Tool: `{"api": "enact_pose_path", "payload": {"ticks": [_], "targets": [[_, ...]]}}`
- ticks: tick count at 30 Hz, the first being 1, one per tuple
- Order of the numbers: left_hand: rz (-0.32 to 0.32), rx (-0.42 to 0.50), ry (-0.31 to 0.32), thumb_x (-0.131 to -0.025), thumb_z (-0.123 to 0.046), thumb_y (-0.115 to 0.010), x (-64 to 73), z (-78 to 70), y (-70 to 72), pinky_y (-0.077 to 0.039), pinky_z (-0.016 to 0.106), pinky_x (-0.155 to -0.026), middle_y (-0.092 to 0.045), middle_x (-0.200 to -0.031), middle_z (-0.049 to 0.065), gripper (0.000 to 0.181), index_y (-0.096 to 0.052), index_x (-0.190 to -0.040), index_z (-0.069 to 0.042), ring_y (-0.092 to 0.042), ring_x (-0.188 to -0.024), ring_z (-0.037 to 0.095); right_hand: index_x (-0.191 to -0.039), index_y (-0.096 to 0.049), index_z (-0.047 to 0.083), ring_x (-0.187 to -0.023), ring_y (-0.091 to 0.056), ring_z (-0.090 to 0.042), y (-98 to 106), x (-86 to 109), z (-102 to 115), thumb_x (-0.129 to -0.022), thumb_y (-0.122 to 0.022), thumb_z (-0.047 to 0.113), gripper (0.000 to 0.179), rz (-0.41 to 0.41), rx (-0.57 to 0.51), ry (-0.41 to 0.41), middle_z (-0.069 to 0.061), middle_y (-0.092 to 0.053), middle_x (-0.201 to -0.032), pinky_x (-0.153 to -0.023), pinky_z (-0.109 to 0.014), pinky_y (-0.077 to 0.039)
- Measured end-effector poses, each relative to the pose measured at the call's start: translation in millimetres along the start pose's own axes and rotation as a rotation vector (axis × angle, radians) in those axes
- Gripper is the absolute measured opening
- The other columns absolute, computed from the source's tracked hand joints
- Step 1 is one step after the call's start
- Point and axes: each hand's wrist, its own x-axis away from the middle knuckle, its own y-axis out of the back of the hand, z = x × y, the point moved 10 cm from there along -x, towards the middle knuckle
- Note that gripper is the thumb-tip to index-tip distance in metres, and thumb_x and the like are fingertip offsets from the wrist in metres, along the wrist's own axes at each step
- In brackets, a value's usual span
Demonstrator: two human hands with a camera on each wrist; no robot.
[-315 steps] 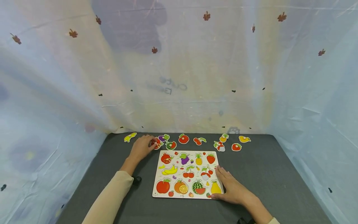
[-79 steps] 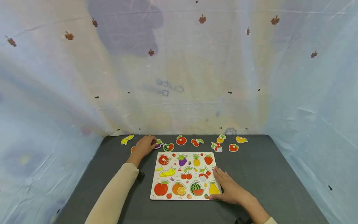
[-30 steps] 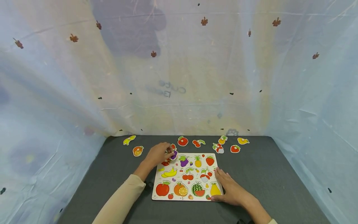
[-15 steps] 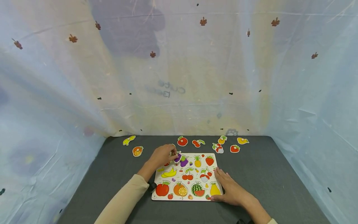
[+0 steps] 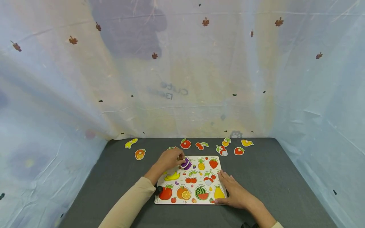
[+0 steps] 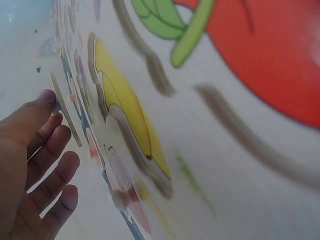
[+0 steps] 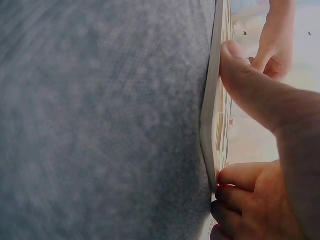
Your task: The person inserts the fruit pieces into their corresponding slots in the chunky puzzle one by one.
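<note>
My left hand (image 5: pixel 171 159) pinches a grape puzzle piece (image 5: pixel 186 162) between thumb and fingertips, over the grape picture on the fruit board (image 5: pixel 182 201). From the left wrist, the thin piece (image 6: pixel 65 110) appears edge-on and tilted, apart from the board surface. The hand hides the board's upper left corner. My right hand (image 5: pixel 236 192) rests at the board's right edge, fingers extended along that side and thumb on the near corner. In the right wrist view its thumb (image 7: pixel 250 85) lies against the board's edge (image 7: pixel 210 125).
Along the table's back lie loose knobbed pieces: bananas (image 5: pixel 131 143), orange (image 5: pixel 140 154), apple (image 5: pixel 185 143), cherries (image 5: pixel 201 145), pineapple (image 5: pixel 226 142), pear (image 5: pixel 246 143), strawberry (image 5: pixel 239 151) and a red-and-white fruit (image 5: pixel 221 150). A watermelon piece (image 5: pixel 172 148) is mostly hidden behind my left hand. A printed curtain (image 5: pixel 182 79) surrounds the dark table.
My left hand has carried the grape piece from the back row rightward and nearer, over the board. The pomegranate piece it held 10.5 s ago has left the back row. My right hand stays put.
</note>
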Motion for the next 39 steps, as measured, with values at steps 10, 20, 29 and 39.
{"api": "enact_pose_path", "payload": {"ticks": [10,20,29,39], "targets": [[0.052,-0.025,-0.008,-0.098,-0.043,-0.080,-5.1,-8.4,-7.9,-0.054,0.027,-0.072,-0.065,-0.090,-0.013,0.021,-0.070,-0.099,-0.025,-0.056,-0.077,0.004,-0.168,-0.026,-0.003,-0.162,-0.022,-0.045,-2,-0.2,-2,-0.080,-0.089,0.062,0.126,0.008,-0.002,-0.006,-0.022,-0.020,-0.177,-0.130,-0.064,-0.014],[0.059,-0.051,-0.004,-0.098,-0.042,-0.080,-7.9,-13.3,-10.0,-0.051,0.026,-0.070,-0.062,-0.088,-0.012,0.021,-0.070,-0.099,-0.024,-0.054,-0.074,0.006,-0.168,-0.028,-0.001,-0.163,-0.022,-0.042,-1,-1.0,-5,-0.080,-0.089,0.062,0.124,0.005,-0.003,-0.025,-0.020,-0.021,-0.177,-0.131,-0.062,-0.013],[0.074,-0.034,0.004,-0.099,-0.041,-0.079,-8.3,-11.3,-16.8,-0.049,0.025,-0.066,-0.059,-0.087,-0.012,0.020,-0.068,-0.097,-0.025,-0.052,-0.070,0.005,-0.168,-0.028,-0.002,-0.162,-0.022,-0.043,-2,-1.2,-5,-0.080,-0.089,0.061,0.125,0.000,-0.017,-0.013,-0.021,-0.021,-0.177,-0.131,-0.063,-0.012],[0.076,-0.043,-0.001,-0.099,-0.043,-0.080,-11.3,-11.1,-21.3,-0.047,0.024,-0.066,-0.060,-0.087,-0.012,0.021,-0.068,-0.096,-0.025,-0.052,-0.071,0.004,-0.167,-0.027,-0.005,-0.161,-0.022,-0.047,0,0.2,0,-0.082,-0.089,0.058,0.123,-0.004,-0.032,0.021,-0.024,-0.021,-0.176,-0.129,-0.066,-0.013]]}}
